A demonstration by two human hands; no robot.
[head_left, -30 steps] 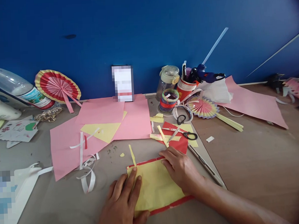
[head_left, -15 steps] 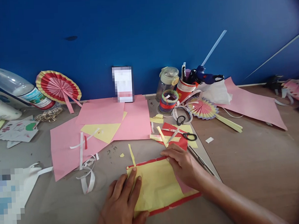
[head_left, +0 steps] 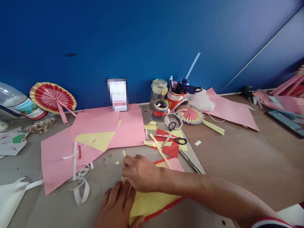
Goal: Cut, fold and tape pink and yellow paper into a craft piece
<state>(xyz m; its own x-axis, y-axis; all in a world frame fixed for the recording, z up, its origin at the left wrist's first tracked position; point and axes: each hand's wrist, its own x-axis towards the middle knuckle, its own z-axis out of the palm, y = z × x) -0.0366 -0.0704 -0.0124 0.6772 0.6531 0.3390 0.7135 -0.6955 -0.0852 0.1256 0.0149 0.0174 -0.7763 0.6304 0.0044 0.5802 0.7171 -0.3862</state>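
Note:
A yellow sheet (head_left: 148,203) with a red border (head_left: 163,209) lies on the grey table in front of me. My left hand (head_left: 115,213) lies flat on its left part, fingers stretched out. My right hand (head_left: 139,171) has crossed over to the sheet's far left corner, fingers curled and pressed down on the paper there; whether they pinch anything is hidden. A pink piece (head_left: 174,164) pokes out beyond my right forearm. A thin yellow strip (head_left: 159,150) lies just behind it.
Scissors (head_left: 173,139) rest on red and yellow scraps. Pink sheets (head_left: 97,133) with a yellow triangle (head_left: 95,140) spread at the left, with white strips (head_left: 79,187). Paper fans (head_left: 51,96), a bottle (head_left: 15,101), a jar (head_left: 158,90) and a red cup (head_left: 174,96) of tools line the blue wall.
My right hand slid from the sheet's far right corner across to its far left corner. My head turned, so the whole scene shifted left and down.

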